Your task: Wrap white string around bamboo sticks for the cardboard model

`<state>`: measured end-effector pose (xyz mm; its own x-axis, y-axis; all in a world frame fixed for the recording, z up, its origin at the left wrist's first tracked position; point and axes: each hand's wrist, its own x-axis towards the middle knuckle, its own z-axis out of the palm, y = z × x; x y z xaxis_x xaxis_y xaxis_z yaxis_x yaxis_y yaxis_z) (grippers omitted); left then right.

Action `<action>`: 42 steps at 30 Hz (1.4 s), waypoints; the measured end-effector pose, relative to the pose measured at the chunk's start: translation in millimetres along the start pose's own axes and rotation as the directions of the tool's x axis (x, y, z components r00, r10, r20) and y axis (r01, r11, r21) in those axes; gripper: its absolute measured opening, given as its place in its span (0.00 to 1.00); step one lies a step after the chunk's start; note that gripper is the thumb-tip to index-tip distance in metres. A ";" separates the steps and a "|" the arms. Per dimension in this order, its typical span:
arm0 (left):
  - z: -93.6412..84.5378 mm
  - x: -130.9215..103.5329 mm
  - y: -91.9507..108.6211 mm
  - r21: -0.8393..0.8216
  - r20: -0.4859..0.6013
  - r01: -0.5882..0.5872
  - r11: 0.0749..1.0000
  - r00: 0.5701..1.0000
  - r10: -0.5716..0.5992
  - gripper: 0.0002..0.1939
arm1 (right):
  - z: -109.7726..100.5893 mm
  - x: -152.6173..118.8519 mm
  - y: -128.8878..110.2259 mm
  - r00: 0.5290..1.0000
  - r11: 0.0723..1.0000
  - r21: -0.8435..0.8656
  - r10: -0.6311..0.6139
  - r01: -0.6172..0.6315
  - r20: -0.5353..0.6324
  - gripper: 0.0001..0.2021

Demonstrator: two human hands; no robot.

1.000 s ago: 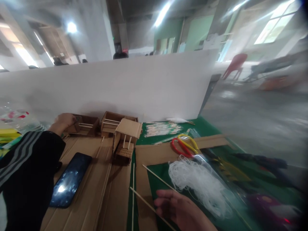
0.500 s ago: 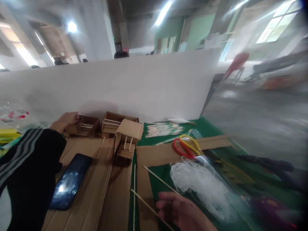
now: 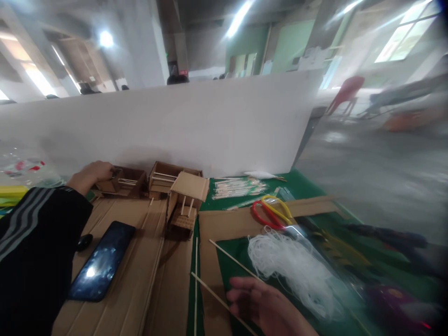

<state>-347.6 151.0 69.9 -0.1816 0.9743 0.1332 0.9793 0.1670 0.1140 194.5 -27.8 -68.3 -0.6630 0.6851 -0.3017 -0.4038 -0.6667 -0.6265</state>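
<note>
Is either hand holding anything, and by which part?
The left hand is on the leftmost cardboard box, at its upper left end; whether it grips is hidden. The right hand is half-open by thin sticks, with no grip visible.

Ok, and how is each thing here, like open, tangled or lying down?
Boxes: open-sided
Left hand: at the leftmost box, grip unclear
Right hand: open, fingers loosely curled
Sticks: some loose near the right hand, others set inside the boxes
Phone: lying flat
Scissors: lying down, blades too blurred to tell
String: tangled heap
White board: standing upright
</note>
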 end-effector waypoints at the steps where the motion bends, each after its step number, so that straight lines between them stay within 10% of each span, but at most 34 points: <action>1: -5.6 -3.3 3.4 0.060 0.007 0.042 0.997 0.999 -0.043 0.15 | -0.2 -0.4 0.1 1.000 1.000 -0.002 -0.002 0.002 0.008 0.17; 8: -38.5 -29.7 57.1 0.307 -0.144 0.138 0.942 0.985 -0.098 0.17 | 3.3 -3.5 -1.6 0.999 0.998 -0.048 -0.036 0.036 0.018 0.17; 12: -46.1 -81.8 129.5 0.370 -0.382 0.110 0.923 0.923 0.043 0.19 | 7.7 -11.8 -7.7 0.993 0.973 -0.204 -0.117 0.108 -0.033 0.13; 14: -41.6 -128.6 179.1 0.353 -0.403 -0.092 0.931 0.883 0.240 0.22 | 8.8 -21.3 -13.6 0.981 0.922 -0.357 -0.184 0.151 -0.059 0.13; 18: -0.7 -223.9 278.0 0.059 -0.103 -0.676 0.734 0.727 0.679 0.17 | 7.2 -52.1 -30.6 0.943 0.719 -0.665 -0.326 0.201 -0.067 0.14; 22: 75.2 -266.4 332.1 -0.240 0.034 -0.800 0.550 0.559 0.828 0.12 | -2.6 -83.6 -50.0 0.832 0.428 -0.891 -0.541 0.150 -0.120 0.15; 27: 149.3 -270.3 332.7 -0.385 0.037 -0.727 0.569 0.603 0.797 0.21 | -38.2 -79.1 -59.9 0.643 0.001 -0.999 -0.766 -0.048 -0.032 0.18; 33: 156.2 -274.2 324.2 -0.400 -0.026 -0.743 0.536 0.594 0.804 0.15 | -67.3 -32.5 -46.5 0.766 -0.381 -0.877 -0.643 -0.292 0.024 0.32; 38: 150.4 -272.2 326.4 -0.411 -0.075 -0.700 0.584 0.664 0.744 0.11 | -64.0 -24.8 -51.4 0.756 -0.349 -0.879 -0.654 -0.327 -0.022 0.21; 42: 151.1 -268.5 325.6 -0.510 -0.116 -0.593 0.623 0.765 0.634 0.15 | -52.7 -34.8 -62.7 0.645 0.050 -0.984 -0.749 -0.170 -0.150 0.17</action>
<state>33.5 -33.4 -77.5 0.4712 0.8335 0.2885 0.6723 -0.5511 0.4943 276.1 5.7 -56.4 -0.0312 0.9855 0.1671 0.7126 0.1391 -0.6876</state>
